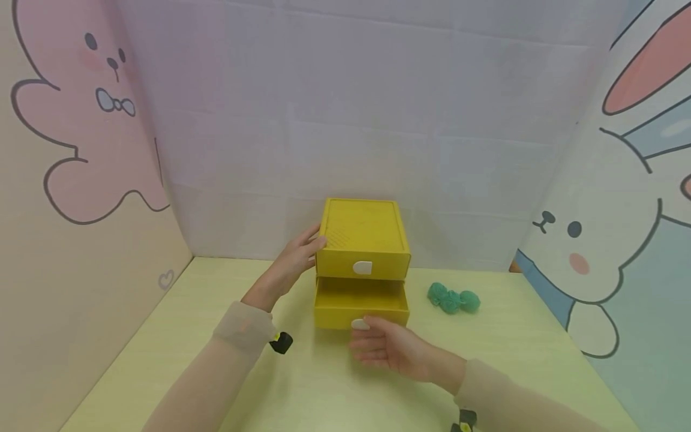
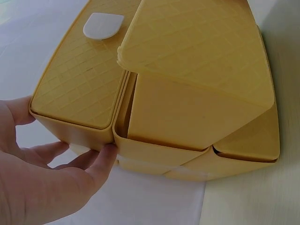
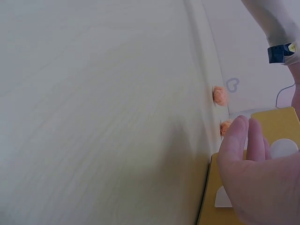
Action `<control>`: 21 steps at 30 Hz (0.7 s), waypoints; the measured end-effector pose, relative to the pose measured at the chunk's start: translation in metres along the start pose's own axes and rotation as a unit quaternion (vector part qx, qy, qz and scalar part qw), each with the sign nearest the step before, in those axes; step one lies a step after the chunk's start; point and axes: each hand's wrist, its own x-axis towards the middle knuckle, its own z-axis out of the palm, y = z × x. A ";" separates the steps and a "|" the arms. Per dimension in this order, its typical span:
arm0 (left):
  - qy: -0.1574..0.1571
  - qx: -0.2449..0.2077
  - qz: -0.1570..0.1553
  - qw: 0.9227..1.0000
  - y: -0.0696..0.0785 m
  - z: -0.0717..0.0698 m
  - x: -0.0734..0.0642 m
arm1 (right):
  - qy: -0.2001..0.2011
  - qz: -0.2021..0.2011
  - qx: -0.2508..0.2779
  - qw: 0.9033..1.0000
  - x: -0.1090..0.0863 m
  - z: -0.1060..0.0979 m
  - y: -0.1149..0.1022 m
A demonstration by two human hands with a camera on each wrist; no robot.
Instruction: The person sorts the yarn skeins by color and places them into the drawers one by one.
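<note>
A yellow drawer cabinet (image 1: 363,225) with white tab handles stands against the back of the table. Its upper drawer is closed, while the middle drawer (image 1: 360,318) sticks out; the left wrist view shows a closed bottom drawer (image 2: 253,140) under it. My left hand (image 1: 291,261) rests its fingertips against the cabinet's left side and upper edge. At the front of the pulled-out drawer is my right hand (image 1: 396,348), its thumb right at the white handle (image 1: 360,324) and its other fingers extended below. In the right wrist view these fingers look nearly straight.
On the table right of the cabinet lies a green lumpy strand (image 1: 453,299). Two orange balls (image 3: 219,95) show near the wall in the right wrist view. Cartoon-printed side walls (image 1: 599,240) and a pale back sheet (image 1: 243,150) enclose the table.
</note>
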 end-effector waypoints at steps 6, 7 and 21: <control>-0.001 -0.001 0.004 1.000 -0.001 0.001 0.000 | -0.006 0.009 0.000 1.000 -0.008 0.005 0.005; -0.002 -0.001 0.004 1.000 -0.001 0.001 0.000 | -0.006 0.010 0.000 1.000 -0.009 0.006 0.006; 0.003 0.003 -0.012 1.000 0.001 0.000 0.000 | -0.006 0.010 -0.015 1.000 -0.020 0.008 0.013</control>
